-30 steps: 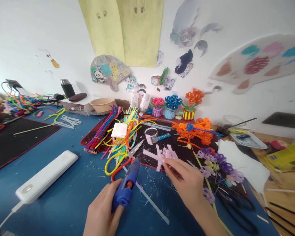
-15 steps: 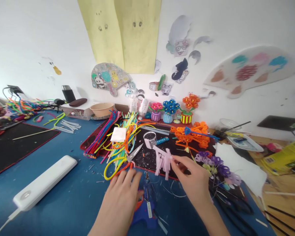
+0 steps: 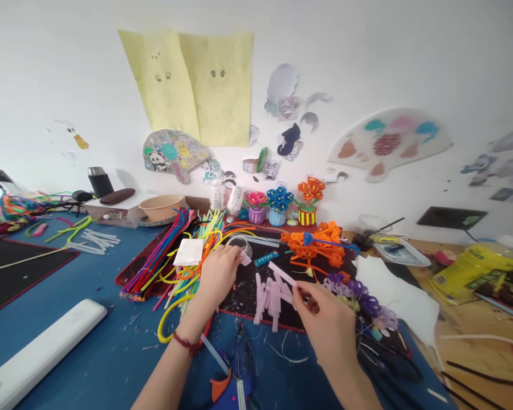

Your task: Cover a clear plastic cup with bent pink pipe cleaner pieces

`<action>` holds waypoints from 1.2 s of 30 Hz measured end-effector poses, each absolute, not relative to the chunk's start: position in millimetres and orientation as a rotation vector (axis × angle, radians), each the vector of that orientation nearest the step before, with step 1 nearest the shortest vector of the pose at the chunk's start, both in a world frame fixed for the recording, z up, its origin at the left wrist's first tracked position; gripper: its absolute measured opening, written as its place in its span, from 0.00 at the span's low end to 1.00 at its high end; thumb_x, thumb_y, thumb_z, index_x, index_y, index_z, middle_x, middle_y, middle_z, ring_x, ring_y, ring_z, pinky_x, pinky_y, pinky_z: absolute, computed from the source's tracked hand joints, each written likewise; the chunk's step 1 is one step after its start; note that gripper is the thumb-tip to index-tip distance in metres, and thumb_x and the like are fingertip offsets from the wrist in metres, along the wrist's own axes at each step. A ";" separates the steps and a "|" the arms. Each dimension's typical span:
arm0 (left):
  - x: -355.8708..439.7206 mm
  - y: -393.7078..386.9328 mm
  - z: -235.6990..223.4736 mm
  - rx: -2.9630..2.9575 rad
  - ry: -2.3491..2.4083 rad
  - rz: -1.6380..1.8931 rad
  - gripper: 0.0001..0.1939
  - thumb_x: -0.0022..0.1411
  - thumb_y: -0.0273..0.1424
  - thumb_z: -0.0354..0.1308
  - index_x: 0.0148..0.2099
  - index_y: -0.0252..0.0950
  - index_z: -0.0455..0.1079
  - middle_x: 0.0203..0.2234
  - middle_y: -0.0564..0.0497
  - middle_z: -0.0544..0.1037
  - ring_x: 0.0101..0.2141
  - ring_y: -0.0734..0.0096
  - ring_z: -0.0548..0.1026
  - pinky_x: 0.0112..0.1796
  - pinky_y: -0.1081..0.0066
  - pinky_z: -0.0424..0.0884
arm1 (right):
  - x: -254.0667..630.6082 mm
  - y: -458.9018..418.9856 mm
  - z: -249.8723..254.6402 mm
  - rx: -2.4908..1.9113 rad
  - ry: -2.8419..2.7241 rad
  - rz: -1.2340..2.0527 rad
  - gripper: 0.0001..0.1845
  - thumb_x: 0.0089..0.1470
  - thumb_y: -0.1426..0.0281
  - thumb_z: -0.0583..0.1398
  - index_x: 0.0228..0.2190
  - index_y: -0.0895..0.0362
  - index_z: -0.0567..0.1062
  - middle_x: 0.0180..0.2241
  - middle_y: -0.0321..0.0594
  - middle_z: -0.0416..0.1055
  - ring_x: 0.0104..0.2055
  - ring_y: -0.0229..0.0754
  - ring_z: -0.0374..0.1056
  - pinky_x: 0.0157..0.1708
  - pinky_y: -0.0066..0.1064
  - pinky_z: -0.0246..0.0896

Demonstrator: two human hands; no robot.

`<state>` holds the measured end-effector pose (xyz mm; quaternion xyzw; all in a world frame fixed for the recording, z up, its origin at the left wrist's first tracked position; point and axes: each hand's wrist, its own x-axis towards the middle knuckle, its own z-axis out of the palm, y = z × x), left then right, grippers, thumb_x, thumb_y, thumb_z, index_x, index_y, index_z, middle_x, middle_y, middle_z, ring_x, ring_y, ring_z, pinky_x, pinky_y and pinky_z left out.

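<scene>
My left hand reaches over the dark mat, its fingertips closed on a short pale pink pipe cleaner piece beside a clear plastic ring. Between its thumb and fingers, my right hand pinches a pale pink pipe cleaner strip that points up and left. Just below that strip lies a loose pile of pale pink pipe cleaner pieces. A teal glue-stick-like tube is between the hands. My left hand and wrist hide the scissors. Nearer me is a blue glue gun.
Bundled coloured pipe cleaners lie left, with orange pipe cleaner flowers and purple ones on the right. Small potted flowers line the wall. A long white device rests at front left.
My left hand has moved forward from above the scissors to the pink piece by the clear ring. My right hand has lifted a strip up from the pile. The view has shifted.
</scene>
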<state>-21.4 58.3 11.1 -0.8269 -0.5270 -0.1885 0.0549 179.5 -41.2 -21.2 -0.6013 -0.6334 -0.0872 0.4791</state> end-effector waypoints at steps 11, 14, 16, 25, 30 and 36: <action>-12.9 45.3 2.4 -2.412 -1.347 -0.714 0.09 0.67 0.30 0.49 0.41 0.35 0.70 0.31 0.47 0.77 0.35 0.61 0.71 0.36 0.65 0.65 | 179.7 -44.5 -8.6 -1.435 -1.481 -0.181 0.09 0.57 0.68 0.58 0.29 0.57 0.76 0.21 0.33 0.70 0.17 0.33 0.61 0.21 0.25 0.58; -15.3 37.9 8.5 -2.482 -1.384 -0.452 0.09 0.65 0.27 0.50 0.36 0.36 0.71 0.30 0.47 0.76 0.35 0.59 0.72 0.35 0.63 0.64 | 179.6 -45.9 -2.9 -1.415 -1.435 -0.123 0.09 0.55 0.67 0.59 0.27 0.57 0.77 0.19 0.33 0.70 0.16 0.33 0.61 0.20 0.25 0.59; -14.4 31.0 15.4 -2.529 -1.469 -0.542 0.09 0.65 0.28 0.50 0.38 0.35 0.71 0.34 0.46 0.77 0.36 0.59 0.73 0.36 0.63 0.65 | 179.1 -46.9 -0.1 -1.424 -1.411 -0.099 0.09 0.55 0.67 0.59 0.27 0.57 0.77 0.19 0.34 0.70 0.16 0.34 0.61 0.19 0.25 0.59; 12.7 14.9 27.4 -2.962 -1.923 -1.573 0.14 0.61 0.39 0.54 0.32 0.34 0.73 0.22 0.52 0.76 0.24 0.71 0.71 0.27 0.74 0.64 | 179.2 -49.8 3.6 -1.385 -1.374 0.003 0.07 0.53 0.68 0.61 0.27 0.56 0.78 0.21 0.34 0.73 0.17 0.35 0.65 0.20 0.24 0.62; -29.1 10.6 24.8 -2.627 -2.215 -1.583 0.17 0.61 0.42 0.52 0.31 0.34 0.72 0.19 0.52 0.76 0.20 0.71 0.69 0.24 0.74 0.62 | 188.0 -48.0 2.6 -1.449 -1.297 -0.007 0.08 0.51 0.65 0.62 0.27 0.57 0.79 0.20 0.34 0.73 0.18 0.36 0.67 0.21 0.26 0.63; -67.3 -11.6 33.3 -2.547 -2.059 0.159 0.17 0.62 0.32 0.50 0.24 0.35 0.72 0.25 0.41 0.79 0.27 0.55 0.77 0.27 0.67 0.65 | 193.4 -46.4 3.7 -1.502 -1.221 -0.046 0.08 0.51 0.65 0.62 0.27 0.57 0.79 0.19 0.33 0.73 0.19 0.36 0.67 0.22 0.25 0.62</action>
